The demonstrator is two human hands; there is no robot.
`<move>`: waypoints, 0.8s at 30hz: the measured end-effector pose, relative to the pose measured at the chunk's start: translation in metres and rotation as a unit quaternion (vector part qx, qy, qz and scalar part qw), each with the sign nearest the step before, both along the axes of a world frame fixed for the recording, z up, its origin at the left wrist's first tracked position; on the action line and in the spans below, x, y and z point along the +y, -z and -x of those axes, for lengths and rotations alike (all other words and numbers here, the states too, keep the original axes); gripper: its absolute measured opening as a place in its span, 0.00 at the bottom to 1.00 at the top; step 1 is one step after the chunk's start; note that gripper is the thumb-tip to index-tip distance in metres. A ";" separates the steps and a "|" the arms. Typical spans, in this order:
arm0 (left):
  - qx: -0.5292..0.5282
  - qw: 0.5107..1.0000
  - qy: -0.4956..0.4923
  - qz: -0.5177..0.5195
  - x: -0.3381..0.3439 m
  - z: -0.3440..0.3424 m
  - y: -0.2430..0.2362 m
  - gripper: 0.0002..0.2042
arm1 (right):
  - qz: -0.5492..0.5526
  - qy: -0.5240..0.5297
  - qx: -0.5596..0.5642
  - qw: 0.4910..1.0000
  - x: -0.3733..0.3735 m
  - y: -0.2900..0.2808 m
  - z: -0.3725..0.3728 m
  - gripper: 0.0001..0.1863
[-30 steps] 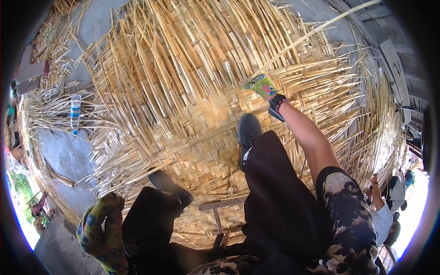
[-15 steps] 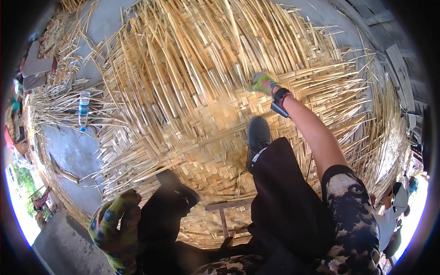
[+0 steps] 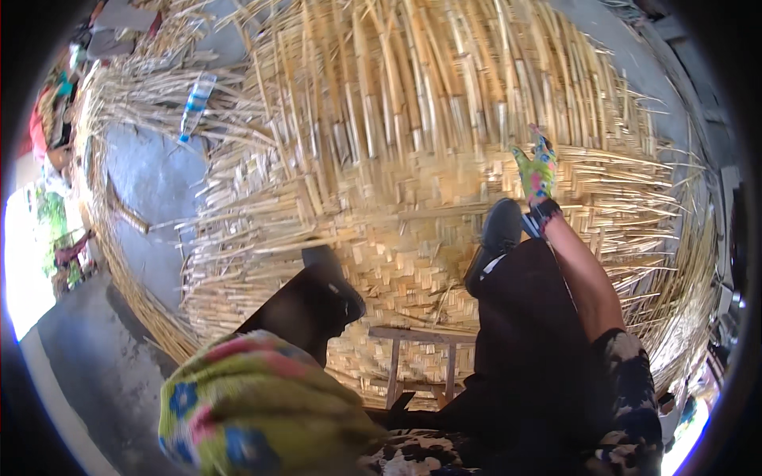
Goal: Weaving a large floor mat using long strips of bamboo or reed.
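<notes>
A large woven mat of split pale cane (image 3: 421,190) fills the middle, with long loose strips (image 3: 381,79) along its top and sides. My right hand (image 3: 536,170), in a floral glove, is open over these strips at the right of the mat, fingers apart, beside my dark shoe (image 3: 496,234). My left hand (image 3: 262,397), in the same patterned glove, is large and blurred close to the camera at lower left; its fingers cannot be made out. A low wooden stool (image 3: 421,337) stands on the mat between my legs.
A plastic bottle (image 3: 197,103) lies on cane scraps at upper left. Grey floor (image 3: 159,190) shows beyond the mat's left side. A bundle of long strips (image 3: 135,301) curves along that side. Assorted items sit at the far left edge; wooden boards (image 3: 702,103) line the right.
My view has turned, shifting the mat rightward. My right hand has let go of the long strip and opened. My left hand has come up closer to the camera.
</notes>
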State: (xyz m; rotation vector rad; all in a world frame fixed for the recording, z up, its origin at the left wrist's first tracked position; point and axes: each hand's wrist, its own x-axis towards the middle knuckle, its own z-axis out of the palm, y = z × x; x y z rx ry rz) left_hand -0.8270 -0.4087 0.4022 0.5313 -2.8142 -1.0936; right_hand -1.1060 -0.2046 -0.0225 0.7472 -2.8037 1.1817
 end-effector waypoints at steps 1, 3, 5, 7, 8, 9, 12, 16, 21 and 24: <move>0.000 1.000 0.001 -0.008 0.002 -0.004 0.000 0.07 | -0.033 -0.067 -0.046 0.996 -0.003 -0.006 -0.020 0.22; 0.000 1.000 0.008 -0.021 0.006 -0.012 -0.002 0.08 | -0.097 -0.217 -0.119 0.964 -0.001 -0.016 -0.061 0.24; -0.003 0.999 0.014 -0.034 0.009 -0.020 -0.006 0.09 | -0.196 -0.363 -0.061 0.909 0.011 -0.025 -0.100 0.23; 0.000 0.999 0.020 -0.040 0.014 -0.027 -0.011 0.10 | -0.293 -0.429 -0.019 0.854 0.011 -0.026 -0.119 0.21; 0.000 0.999 0.019 -0.046 0.017 -0.031 -0.012 0.10 | -0.313 -0.433 -0.002 0.845 0.010 -0.025 -0.124 0.20; 0.001 0.998 0.018 -0.053 0.020 -0.034 -0.014 0.10 | -0.331 -0.442 0.013 0.834 0.009 -0.025 -0.125 0.20; 0.013 0.998 0.020 -0.062 0.028 -0.039 -0.015 0.12 | -0.350 -0.438 0.072 0.825 0.002 -0.025 -0.120 0.21; 0.034 0.996 0.020 -0.075 0.031 -0.036 -0.009 0.14 | -0.381 -0.405 0.118 0.822 0.000 -0.029 -0.107 0.24; 0.054 0.993 0.026 -0.101 0.033 -0.032 -0.001 0.16 | -0.383 -0.400 0.089 0.828 0.000 -0.009 -0.100 0.17; 0.050 0.990 0.022 -0.133 0.035 -0.035 0.008 0.17 | -0.221 -0.414 0.031 0.883 -0.002 -0.001 -0.090 0.12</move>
